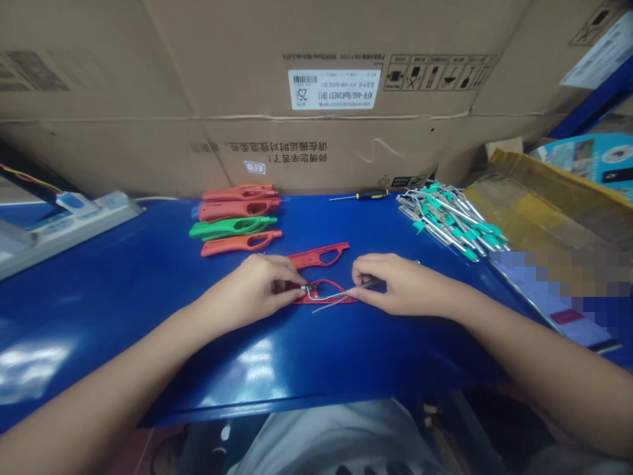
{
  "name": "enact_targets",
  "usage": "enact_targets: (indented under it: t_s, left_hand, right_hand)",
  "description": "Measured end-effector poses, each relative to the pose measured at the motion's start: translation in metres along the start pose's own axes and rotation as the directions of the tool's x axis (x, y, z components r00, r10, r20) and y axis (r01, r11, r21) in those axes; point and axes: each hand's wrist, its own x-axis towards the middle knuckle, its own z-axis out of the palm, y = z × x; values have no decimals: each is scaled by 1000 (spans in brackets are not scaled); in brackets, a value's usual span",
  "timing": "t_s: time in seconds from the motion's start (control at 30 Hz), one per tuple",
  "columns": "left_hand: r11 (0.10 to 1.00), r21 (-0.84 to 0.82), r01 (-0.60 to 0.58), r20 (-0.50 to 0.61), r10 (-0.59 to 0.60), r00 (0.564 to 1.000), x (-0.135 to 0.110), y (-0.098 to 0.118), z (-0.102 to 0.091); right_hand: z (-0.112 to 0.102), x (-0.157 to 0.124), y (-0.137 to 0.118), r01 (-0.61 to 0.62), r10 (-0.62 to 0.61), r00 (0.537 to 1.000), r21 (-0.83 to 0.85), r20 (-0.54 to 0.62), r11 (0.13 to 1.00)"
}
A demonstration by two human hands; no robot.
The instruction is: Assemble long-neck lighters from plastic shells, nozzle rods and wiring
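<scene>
A red plastic handle shell (332,295) lies flat on the blue table (148,297), with thin wires running across it. My left hand (260,284) pinches the shell's left end, fingers closed on it. My right hand (390,282) pinches a thin metal rod (364,285) that reaches over the shell's right end. A second red shell half (319,256) lies just behind, between my hands.
Orange handles (240,201) and a green one (232,227) are stacked at the back left. A small screwdriver (363,195) lies by the cardboard box (316,99). A pile of metal rods with teal fittings (452,221) sits at the right, beside a yellow bag (544,198).
</scene>
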Motion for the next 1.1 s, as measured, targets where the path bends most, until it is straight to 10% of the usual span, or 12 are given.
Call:
enact_targets:
  t_s: [0.57,1.1]
  left_hand:
    - [1000,21,-5,-9,5,1000,1,-1,0]
    - [997,-50,66,-27,-68,997,3,2,8]
  right_hand:
    - [-11,-6,3,128,-132,985,43,113,991]
    - [-8,-12,-17,229,-169,972,-500,164,835]
